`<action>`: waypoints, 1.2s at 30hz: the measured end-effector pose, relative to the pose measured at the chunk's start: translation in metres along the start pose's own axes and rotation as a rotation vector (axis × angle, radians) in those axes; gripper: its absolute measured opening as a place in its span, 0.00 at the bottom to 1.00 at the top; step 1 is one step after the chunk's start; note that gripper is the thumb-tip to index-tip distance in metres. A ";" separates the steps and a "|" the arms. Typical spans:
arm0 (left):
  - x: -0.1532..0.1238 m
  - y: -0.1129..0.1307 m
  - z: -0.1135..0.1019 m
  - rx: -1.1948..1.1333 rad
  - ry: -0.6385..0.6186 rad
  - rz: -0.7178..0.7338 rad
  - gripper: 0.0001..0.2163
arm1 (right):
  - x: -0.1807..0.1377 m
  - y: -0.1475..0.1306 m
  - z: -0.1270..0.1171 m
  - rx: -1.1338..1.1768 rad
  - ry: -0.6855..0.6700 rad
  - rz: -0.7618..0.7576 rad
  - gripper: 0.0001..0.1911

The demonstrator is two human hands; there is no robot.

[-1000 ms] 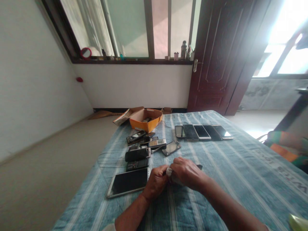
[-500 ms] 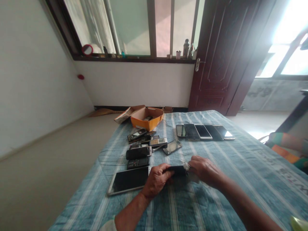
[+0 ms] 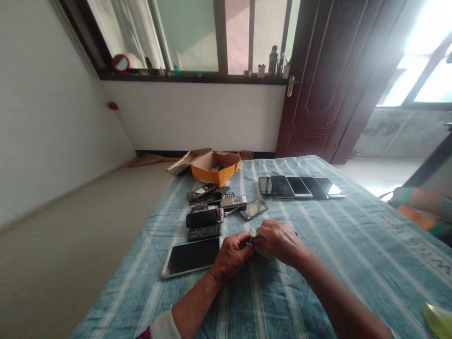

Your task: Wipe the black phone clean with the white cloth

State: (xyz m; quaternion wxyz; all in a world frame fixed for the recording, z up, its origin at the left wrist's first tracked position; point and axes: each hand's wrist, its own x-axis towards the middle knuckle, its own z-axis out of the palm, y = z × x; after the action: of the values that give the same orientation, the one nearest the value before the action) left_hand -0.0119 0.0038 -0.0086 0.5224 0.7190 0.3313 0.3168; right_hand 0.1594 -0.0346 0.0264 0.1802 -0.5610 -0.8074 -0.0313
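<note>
My left hand [image 3: 230, 256] is closed on one end of a dark phone [image 3: 249, 241], most of which is hidden by my fingers. Across it lies my right hand [image 3: 278, 241], fingers pinched round a crumpled whitish cloth [image 3: 264, 253] pressed against the phone. Just left of my left hand is a large tablet [image 3: 192, 258] with a pale frame and black screen. Beyond it lie a black keypad phone [image 3: 205, 232], a dark slider phone [image 3: 204, 217], a silver keypad phone [image 3: 233, 202] and a worn grey phone [image 3: 254, 209].
An orange cardboard box [image 3: 216, 175] with its lid open stands at the table's far left. Several touchscreen phones [image 3: 299, 187] lie in a row at the back right. A striped blue cloth [image 3: 332, 263] covers the table. A yellow-green item [image 3: 438, 320] sits at the near right corner.
My right hand has moved left, from the phone's right end to over it near my left fingers, carrying the cloth. The phone is now mostly covered. The view has tilted slightly.
</note>
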 end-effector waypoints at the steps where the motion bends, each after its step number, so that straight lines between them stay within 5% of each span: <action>1: 0.000 0.001 0.000 0.021 0.001 0.012 0.10 | 0.000 0.000 -0.002 0.005 -0.021 0.011 0.13; 9: 0.001 -0.001 0.008 0.085 0.092 0.014 0.11 | 0.009 -0.012 -0.011 0.030 -0.101 0.200 0.18; 15: 0.002 -0.004 0.012 0.141 0.186 0.021 0.08 | 0.015 -0.021 -0.002 0.020 -0.037 0.388 0.14; 27: -0.002 0.000 0.015 0.138 0.209 0.037 0.09 | 0.006 -0.017 0.007 0.056 0.080 0.257 0.16; 36: 0.001 -0.004 0.012 0.022 0.200 -0.006 0.16 | 0.005 -0.012 -0.004 0.088 -0.074 0.071 0.17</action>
State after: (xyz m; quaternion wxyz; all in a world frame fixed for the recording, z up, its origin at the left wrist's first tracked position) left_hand -0.0026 -0.0009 -0.0150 0.4799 0.6883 0.3875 0.3818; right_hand 0.1478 -0.0361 0.0338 0.1760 -0.5817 -0.7935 0.0315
